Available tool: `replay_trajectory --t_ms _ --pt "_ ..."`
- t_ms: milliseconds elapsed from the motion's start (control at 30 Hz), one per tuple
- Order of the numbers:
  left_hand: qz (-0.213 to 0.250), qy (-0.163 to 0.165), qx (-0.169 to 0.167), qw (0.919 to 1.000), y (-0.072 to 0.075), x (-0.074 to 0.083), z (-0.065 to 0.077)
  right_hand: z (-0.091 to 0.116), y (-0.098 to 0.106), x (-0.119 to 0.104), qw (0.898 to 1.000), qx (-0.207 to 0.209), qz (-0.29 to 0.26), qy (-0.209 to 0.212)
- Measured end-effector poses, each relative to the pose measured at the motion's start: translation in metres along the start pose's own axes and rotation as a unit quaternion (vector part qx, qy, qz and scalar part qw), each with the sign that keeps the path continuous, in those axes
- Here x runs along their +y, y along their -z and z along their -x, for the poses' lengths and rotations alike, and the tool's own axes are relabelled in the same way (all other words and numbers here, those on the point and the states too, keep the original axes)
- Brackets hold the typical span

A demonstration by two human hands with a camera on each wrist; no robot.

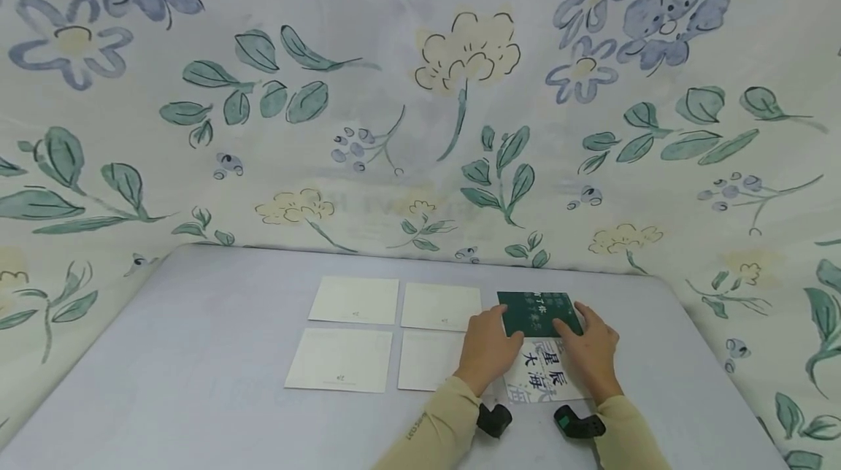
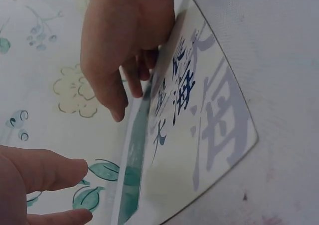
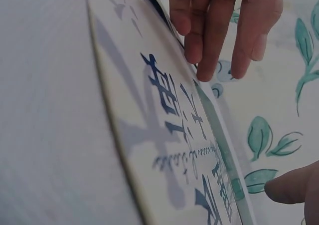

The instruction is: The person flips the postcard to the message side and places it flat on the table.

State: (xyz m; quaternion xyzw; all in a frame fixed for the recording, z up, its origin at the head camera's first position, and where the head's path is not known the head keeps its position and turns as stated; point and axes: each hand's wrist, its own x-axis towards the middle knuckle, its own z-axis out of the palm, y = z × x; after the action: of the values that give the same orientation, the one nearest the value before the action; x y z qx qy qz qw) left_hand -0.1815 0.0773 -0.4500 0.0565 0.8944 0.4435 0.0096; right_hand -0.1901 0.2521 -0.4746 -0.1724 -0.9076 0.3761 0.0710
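Observation:
A dark green card [image 1: 535, 318] with pale lettering lies on the table between the two hands. My left hand [image 1: 488, 349] is at its left edge, with thumb and forefinger spread apart. My right hand [image 1: 594, 355] is at the right edge, its thumb reaching over the card in the head view. Just below the green card, nearer me, lies a white card [image 1: 544, 375] with large dark-blue characters and faint grey ones. In the left wrist view this white card [image 2: 214, 120] fills the middle, and the green one shows as a narrow strip behind it.
Several cream-coloured cards [image 1: 338, 359] lie in rows to the left of my hands; my left hand and sleeve partly cover the nearest. The pale tabletop [image 1: 197, 353] ends at a floral-patterned cloth [image 1: 388, 120] behind. Black wrist devices [image 1: 578, 423] sit at both sleeves.

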Motion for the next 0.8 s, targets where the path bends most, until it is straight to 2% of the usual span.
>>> replay_trajectory --t_ms 267,400,533,667,800 --pt "-0.009 -0.015 -0.011 0.9998 -0.0036 0.0000 0.0023 0.0003 -0.0001 -0.0010 1.000 -0.006 0.004 0.004" --pt "0.007 -0.021 -0.013 0.9997 -0.0019 -0.0013 0.0018 0.0007 -0.0002 -0.0011 1.000 -0.007 0.003 0.006" --pt "0.033 -0.018 -0.018 0.9991 -0.0001 -0.0042 -0.0007 0.0000 -0.0006 0.0010 1.000 -0.004 -0.020 0.004" --pt "0.046 -0.013 -0.020 0.9986 -0.0012 -0.0059 -0.0021 -0.0021 -0.0020 0.0049 0.997 0.028 -0.068 0.013" --pt "0.055 -0.010 -0.019 0.9983 -0.0011 -0.0066 -0.0024 -0.0021 -0.0026 0.0079 0.990 0.073 -0.112 0.032"
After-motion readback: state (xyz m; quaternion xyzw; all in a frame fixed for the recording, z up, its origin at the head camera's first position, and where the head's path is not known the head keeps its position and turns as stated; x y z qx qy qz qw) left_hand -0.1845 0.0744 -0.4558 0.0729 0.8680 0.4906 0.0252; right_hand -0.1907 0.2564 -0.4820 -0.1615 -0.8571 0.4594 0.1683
